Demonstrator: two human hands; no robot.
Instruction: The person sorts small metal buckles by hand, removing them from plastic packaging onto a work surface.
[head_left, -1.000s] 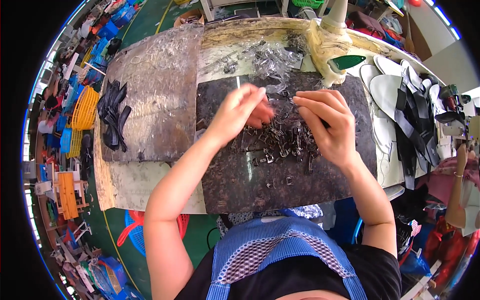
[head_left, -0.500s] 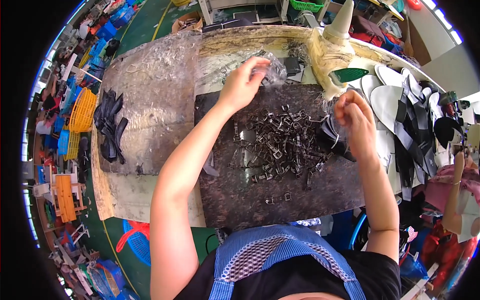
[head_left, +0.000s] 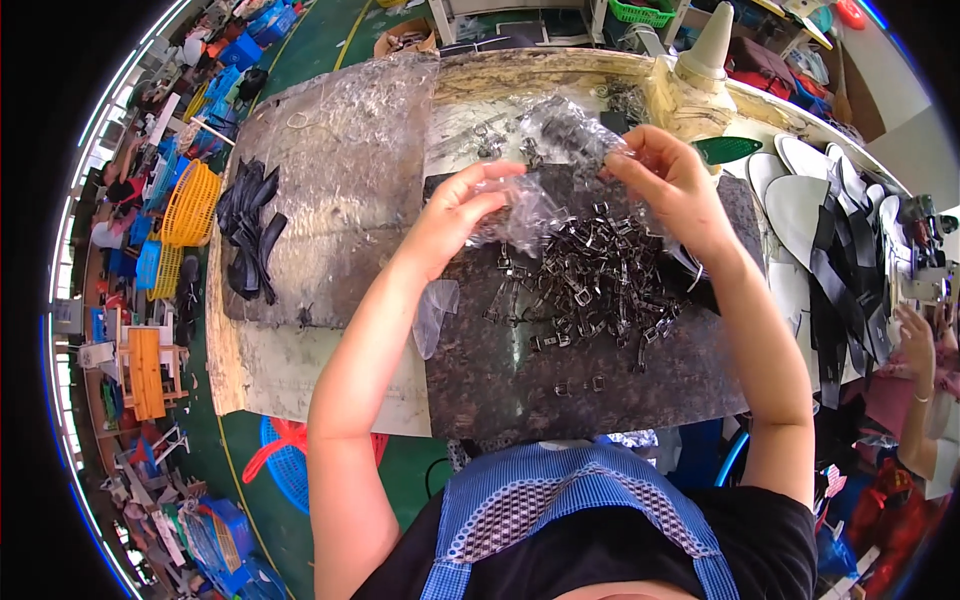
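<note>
My left hand (head_left: 452, 218) pinches a crumpled clear plastic bag (head_left: 522, 212) above the dark board (head_left: 590, 412). My right hand (head_left: 680, 190) grips a second clear plastic bag (head_left: 568, 128) with dark contents, which I cannot make out. I cannot tell whether the two pieces of plastic are joined. Below both hands, a heap of small dark metal buckles (head_left: 605, 275) with short straps covers the middle of the board. Two loose buckles (head_left: 580, 385) lie nearer me. Under my right wrist, a bundle of black straps (head_left: 685, 268) is partly hidden.
A worn grey board (head_left: 330, 190) with black strips (head_left: 250, 230) on it takes up the left. A machine-like stand with a pale cone (head_left: 706, 55) rises at the far right. White shoe-sole-shaped pieces (head_left: 798, 205) lie right. Another person's hand (head_left: 915, 340) shows at the right edge.
My right hand has moved left and away from me, from beside the strap bundle to the plastic bag. My left hand has come nearer me with plastic in its fingers. The whole view has shifted slightly.
</note>
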